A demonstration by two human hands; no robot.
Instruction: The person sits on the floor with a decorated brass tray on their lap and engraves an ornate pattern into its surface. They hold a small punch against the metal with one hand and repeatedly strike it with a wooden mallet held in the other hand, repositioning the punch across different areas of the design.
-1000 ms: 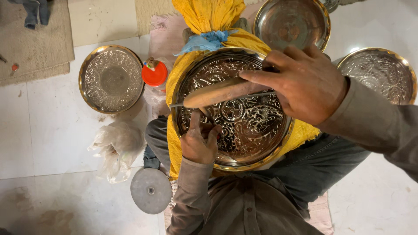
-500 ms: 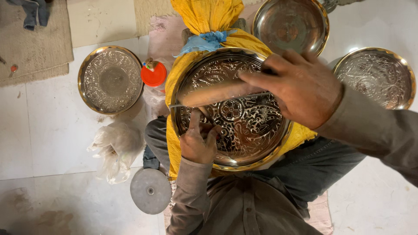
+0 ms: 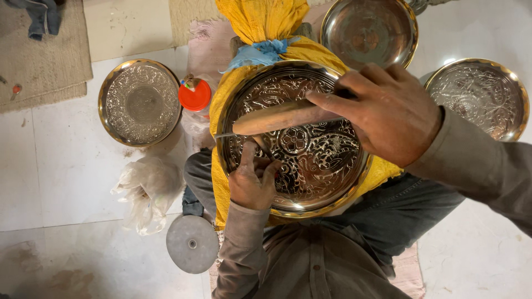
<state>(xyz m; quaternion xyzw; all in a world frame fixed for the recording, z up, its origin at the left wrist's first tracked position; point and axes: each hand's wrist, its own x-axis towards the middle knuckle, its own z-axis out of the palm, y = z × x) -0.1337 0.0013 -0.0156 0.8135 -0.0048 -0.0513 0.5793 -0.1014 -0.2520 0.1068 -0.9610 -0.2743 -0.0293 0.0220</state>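
A large round engraved metal tray (image 3: 310,166) lies on a yellow cloth bundle (image 3: 260,22) in my lap. My right hand (image 3: 388,113) grips the wooden handle of a hammer (image 3: 277,118) held across the tray's upper half. Down at the tray's lower left, my left hand (image 3: 252,182) pinches a thin metal chisel (image 3: 261,147) whose tip rests on the engraved surface. A blue rag (image 3: 257,54) is tied around the bundle above the tray.
Other engraved trays lie on the white floor: one at left (image 3: 139,102), one at top (image 3: 368,30), one at right (image 3: 479,97). An orange-capped bottle (image 3: 194,95), a crumpled plastic bag (image 3: 147,188) and a grey metal disc (image 3: 192,243) sit at my left.
The hammer and my right hand have shifted only slightly over the tray. My left hand stays on the chisel at the same spot.
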